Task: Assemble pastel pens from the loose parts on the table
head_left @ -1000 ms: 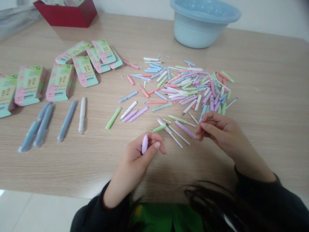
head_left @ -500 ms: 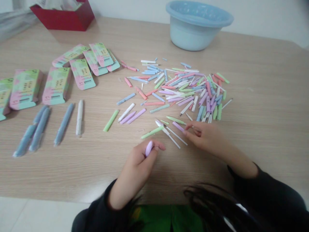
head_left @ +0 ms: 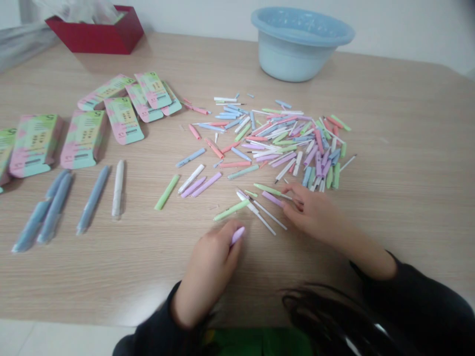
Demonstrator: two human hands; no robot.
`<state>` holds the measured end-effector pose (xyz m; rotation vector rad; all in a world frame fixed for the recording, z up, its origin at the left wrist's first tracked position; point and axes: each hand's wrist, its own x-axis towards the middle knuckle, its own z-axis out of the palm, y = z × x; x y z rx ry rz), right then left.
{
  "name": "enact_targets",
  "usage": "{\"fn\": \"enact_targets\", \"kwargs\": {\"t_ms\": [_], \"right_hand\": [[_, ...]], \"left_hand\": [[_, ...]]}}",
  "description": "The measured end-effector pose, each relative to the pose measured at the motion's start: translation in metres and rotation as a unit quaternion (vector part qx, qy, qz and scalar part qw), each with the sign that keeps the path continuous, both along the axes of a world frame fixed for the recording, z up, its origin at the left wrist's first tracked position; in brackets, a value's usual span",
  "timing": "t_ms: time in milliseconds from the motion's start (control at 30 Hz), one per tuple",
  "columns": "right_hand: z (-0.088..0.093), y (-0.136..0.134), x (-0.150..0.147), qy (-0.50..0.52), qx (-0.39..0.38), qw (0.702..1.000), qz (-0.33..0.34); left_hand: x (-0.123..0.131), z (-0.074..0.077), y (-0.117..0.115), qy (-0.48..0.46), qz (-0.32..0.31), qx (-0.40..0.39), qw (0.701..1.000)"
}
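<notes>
1. Beneath the fingers and far beyond them stretches a wood-grain table (head_left: 92, 291).
2. Just past the right fingertips spreads a scatter of pen parts (head_left: 280, 137), coral, purple, green, blue and white; dark marks on some are too small to read.
3. Well beyond the right fingers stands a blue basin (head_left: 297, 59); far past the left ones, a red box (head_left: 107, 39) with clear plastic inside.
4. The left hand (head_left: 211, 264) curls its fingers around a purple piece (head_left: 237, 236), its end poking out.
5. The right hand (head_left: 317, 210) bends its fingers low, thumb at the near end of a purple tube (head_left: 272, 199) lying on the table; whether they pinch it, I cannot tell.
6. Left of and beyond the left fingers are pink-and-green cartons (head_left: 35, 143) printed "5"; smaller lettering is unreadable.
7. Nearer that side lie blue pens (head_left: 55, 210) and a white pen (head_left: 118, 188).
8. Between both hands' fingertips rest slim white refills (head_left: 270, 214) and a green tube (head_left: 230, 210).
</notes>
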<state>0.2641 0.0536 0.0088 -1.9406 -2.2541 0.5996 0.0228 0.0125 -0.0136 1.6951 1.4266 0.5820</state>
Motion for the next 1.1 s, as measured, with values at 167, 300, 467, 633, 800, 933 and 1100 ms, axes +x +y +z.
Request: {"fn": "enact_targets", "kwargs": {"t_ms": [167,300,467,633,800,933,1100], "right_hand": [[0.011,0.006,-0.004,0.071,-0.017,0.992,0.101],[0.023,0.015,-0.031,0.074,-0.033,0.981,0.176],[0.025,0.038,-0.079,0.030,0.011,0.958,0.284],[0.006,0.057,-0.111,-0.017,0.008,0.936,0.351],[-0.001,0.060,-0.122,-0.038,0.003,0.932,0.360],[0.005,0.060,-0.122,-0.060,0.009,0.939,0.338],[0.008,0.062,-0.112,-0.067,-0.001,0.954,0.293]], "left_hand": [[-0.007,0.000,-0.002,0.019,-0.008,-0.008,1.000],[-0.025,0.011,0.001,-0.048,0.053,0.004,0.997],[-0.057,0.020,0.004,-0.099,0.148,-0.004,0.984],[-0.073,0.015,-0.001,-0.128,0.218,-0.036,0.967],[-0.069,0.011,-0.005,-0.241,0.232,-0.067,0.940],[-0.067,0.014,-0.004,-0.319,0.229,-0.094,0.915],[-0.064,0.017,0.000,-0.210,0.211,-0.041,0.954]]}}
